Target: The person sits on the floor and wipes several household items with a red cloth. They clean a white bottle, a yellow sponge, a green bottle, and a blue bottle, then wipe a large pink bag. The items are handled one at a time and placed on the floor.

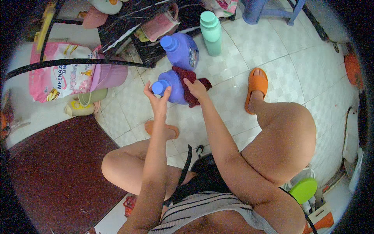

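Between my feet a blue-purple plastic bottle [176,89] with a blue screw cap [160,86] is tilted towards me. My left hand [157,99] grips it at the cap, thumb on one side and fingers on the other. A dark red cloth [190,87] lies against the bottle's right side, held there by my right hand [197,89]. Just beyond stands a second blue-purple bottle [182,54] with a cap and a label, close to the cloth. To its right a mint-green capped bottle [211,38] stands upright on the tiles.
A pink printed bag [61,73] and a purple plastic basket [111,73] are at left, behind a black metal bar [96,61]. Below lies a yellowish bottle [79,108]. A dark red board [64,172] fills the lower left. A blue plastic stool [271,12] stands at the back.
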Demonstrator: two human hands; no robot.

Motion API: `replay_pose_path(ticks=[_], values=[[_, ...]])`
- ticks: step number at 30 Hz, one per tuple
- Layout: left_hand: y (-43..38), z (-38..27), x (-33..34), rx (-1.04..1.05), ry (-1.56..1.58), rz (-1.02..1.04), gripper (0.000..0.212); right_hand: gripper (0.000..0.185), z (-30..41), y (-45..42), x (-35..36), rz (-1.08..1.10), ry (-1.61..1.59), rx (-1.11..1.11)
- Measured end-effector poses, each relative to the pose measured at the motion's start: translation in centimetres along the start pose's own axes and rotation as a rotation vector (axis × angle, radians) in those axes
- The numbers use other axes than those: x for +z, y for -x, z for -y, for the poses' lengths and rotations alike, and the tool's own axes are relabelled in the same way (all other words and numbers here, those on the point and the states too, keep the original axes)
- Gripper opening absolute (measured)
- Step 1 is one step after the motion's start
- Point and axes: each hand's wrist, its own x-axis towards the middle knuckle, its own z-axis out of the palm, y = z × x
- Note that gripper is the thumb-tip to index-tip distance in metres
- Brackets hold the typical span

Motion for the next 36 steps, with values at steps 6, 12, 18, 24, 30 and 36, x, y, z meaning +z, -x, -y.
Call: replay_pose_path(ticks=[6, 12, 18, 24, 30, 36], values=[[-0.3, 1.1, 0.2, 0.226, -0.266, -0.115, 0.042, 0.087, 9.0, 2.5, -4.4, 0.112, -0.033, -0.186], [0.1, -0.8, -2.1, -0.056, -0.071, 0.345, 0.043, 0.072, 8.6, 2.9, -0.5, -0.218, 0.185, -0.508], [2.2, 0.4, -0.9, -0.060, 0.026, 0.246, 0.062, 0.078, 1.6, -0.5, -0.6, -0.005, -0.040, -0.106], [2.2, 1.4, 0.2, -0.185, 0.037, 0.189, 0.070, 0.073, -2.9, 0.8, 1.1, 0.035, 0.049, 0.201], [1.7, 1.6, -1.9, -0.280, 0.022, 0.292, 0.076, 0.069, 6.7, 4.0, -3.5, 0.126, 0.183, -0.279], [2.3, -0.8, 0.2, -0.204, 0.020, 0.776, 0.067, 0.054, 9.6, 4.1, -3.5, -0.220, 0.414, -0.467]])
